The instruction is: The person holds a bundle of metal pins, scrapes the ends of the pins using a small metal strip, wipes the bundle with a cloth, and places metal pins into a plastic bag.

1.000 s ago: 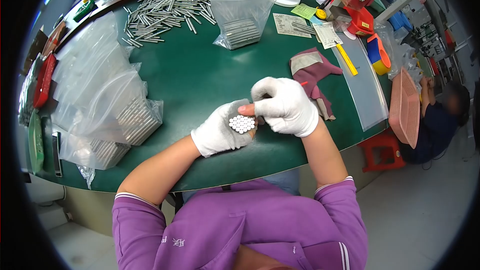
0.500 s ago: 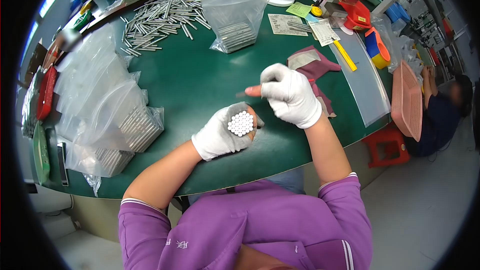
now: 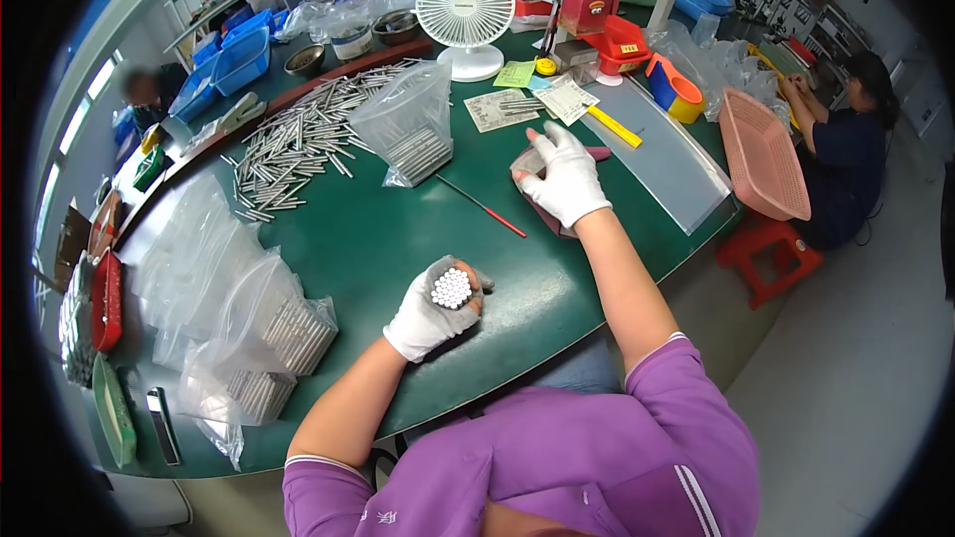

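Observation:
My left hand (image 3: 430, 313), in a white glove with a grey palm, is closed around a bundle of thin metal rods (image 3: 452, 288). Their round, pale ends face up toward me. My right hand (image 3: 567, 177), gloved with bare fingertips, grips a maroon cloth (image 3: 547, 217) with a beige patch; part of the cloth is hidden beneath it. Between the hands and the rod pile, a slim tool with a red handle (image 3: 505, 223) lies on the green table (image 3: 378, 249).
Loose metal rods (image 3: 298, 144) are heaped at the back left. A plastic bag of rods (image 3: 413, 134) stands beside them; more bagged rods (image 3: 298, 333) lie at left. Behind are a white fan (image 3: 466, 5) and paper slips (image 3: 502, 109). A person sits at right beyond a pink basket (image 3: 761, 154).
My right hand has let go of the red-handled tool, which now lies on the table, and has moved onto the maroon cloth. My left hand still holds the rods. The camera view has tilted up.

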